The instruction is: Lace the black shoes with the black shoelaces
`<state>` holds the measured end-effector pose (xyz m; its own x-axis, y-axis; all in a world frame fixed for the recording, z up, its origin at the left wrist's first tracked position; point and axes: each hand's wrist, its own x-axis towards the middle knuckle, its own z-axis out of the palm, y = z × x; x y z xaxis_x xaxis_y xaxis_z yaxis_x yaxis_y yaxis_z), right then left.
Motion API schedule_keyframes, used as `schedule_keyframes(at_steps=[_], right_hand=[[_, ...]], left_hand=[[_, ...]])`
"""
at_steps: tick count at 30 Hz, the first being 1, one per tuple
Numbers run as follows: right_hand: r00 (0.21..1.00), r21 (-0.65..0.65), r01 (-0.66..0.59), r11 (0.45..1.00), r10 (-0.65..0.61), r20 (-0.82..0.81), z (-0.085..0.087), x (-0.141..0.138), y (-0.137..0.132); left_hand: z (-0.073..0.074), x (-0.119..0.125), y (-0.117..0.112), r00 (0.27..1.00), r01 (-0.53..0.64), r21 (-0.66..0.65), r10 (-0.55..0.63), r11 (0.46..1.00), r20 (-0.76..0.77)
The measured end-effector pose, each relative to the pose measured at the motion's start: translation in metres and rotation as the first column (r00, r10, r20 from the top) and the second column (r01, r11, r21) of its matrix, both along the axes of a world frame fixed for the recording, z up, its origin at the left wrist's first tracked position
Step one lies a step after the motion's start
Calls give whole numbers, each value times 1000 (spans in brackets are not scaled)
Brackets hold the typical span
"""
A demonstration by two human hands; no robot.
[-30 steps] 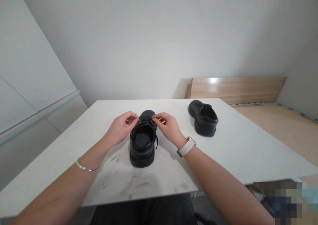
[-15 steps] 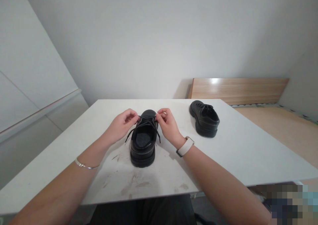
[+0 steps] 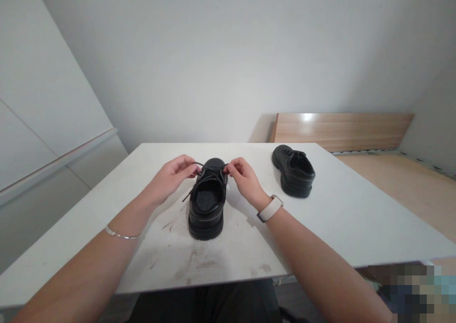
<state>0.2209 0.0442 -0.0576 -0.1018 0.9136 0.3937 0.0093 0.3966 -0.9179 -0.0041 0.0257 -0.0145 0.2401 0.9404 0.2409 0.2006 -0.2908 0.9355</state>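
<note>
A black lace-up shoe stands on the white table right in front of me, heel toward me. My left hand pinches one black lace at the shoe's left side, with a loose end hanging down beside the shoe. My right hand pinches the other lace end at the shoe's right side. Both hands sit just above the tongue, the laces stretched taut between them. A silver bracelet is on my left wrist, a white-strapped watch on my right.
A second black shoe lies at the table's far right. Brown smudges mark the table near its front edge. A wooden bed frame stands behind the table on the right; a white cabinet is on the left.
Both hands have drawn slightly apart, pulling the laces out sideways over the shoe's tongue. The shoes have stayed where they were.
</note>
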Motion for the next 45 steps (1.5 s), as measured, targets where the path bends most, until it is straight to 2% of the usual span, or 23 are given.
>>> schedule_keyframes(at_steps=[3,5,8,10,13,15,21,27,30,34,36,38,39,41,43,45], right_hand=[[993,-28,7,1000,-10,-116,4,0,-1],[984,-53,1,999,-11,-178,9,1,-3],[958,-65,-32,997,13,-287,15,2,-7],[942,-64,-55,996,30,-335,18,3,-9],[943,-83,-61,995,31,-330,22,2,-12],[944,-99,-77,992,41,-328,25,2,-14],[903,-104,-262,959,206,-377,37,3,-26],[816,-47,-354,934,284,-504,46,4,-32],[789,-27,-402,915,331,-517,48,7,-33],[825,10,-375,927,338,-453,51,11,-37],[890,8,-325,946,309,-336,49,12,-38],[966,14,-203,979,203,-159,44,11,-36],[989,30,-130,991,132,-68,40,11,-34],[997,87,-26,996,19,77,31,9,-27],[981,135,18,991,-44,190,20,7,-17],[963,142,38,989,-74,260,10,7,-8]], left_hand=[[-1,0,0,981,-3,-26,9,1000,193],[-2,-2,2,977,-8,-18,12,1000,211],[-1,-5,2,990,-78,41,73,996,121],[1,-6,0,987,-162,116,160,980,25],[7,-6,-3,944,-285,254,316,924,-91],[8,-6,-4,933,-308,273,346,911,-102],[7,-5,-5,983,-167,54,162,984,88],[9,0,-7,956,-51,-43,61,998,288],[9,1,-8,937,23,-89,9,996,350],[8,-1,-10,941,141,-104,-101,985,324],[8,-2,-11,958,186,-28,-175,982,227],[6,-1,-11,977,185,89,-193,979,86],[5,0,-10,988,150,142,-155,978,22],[0,2,-7,999,15,202,-5,979,-50],[-6,5,-2,988,-117,195,134,974,-76],[-11,7,2,979,-153,150,171,977,-115]])
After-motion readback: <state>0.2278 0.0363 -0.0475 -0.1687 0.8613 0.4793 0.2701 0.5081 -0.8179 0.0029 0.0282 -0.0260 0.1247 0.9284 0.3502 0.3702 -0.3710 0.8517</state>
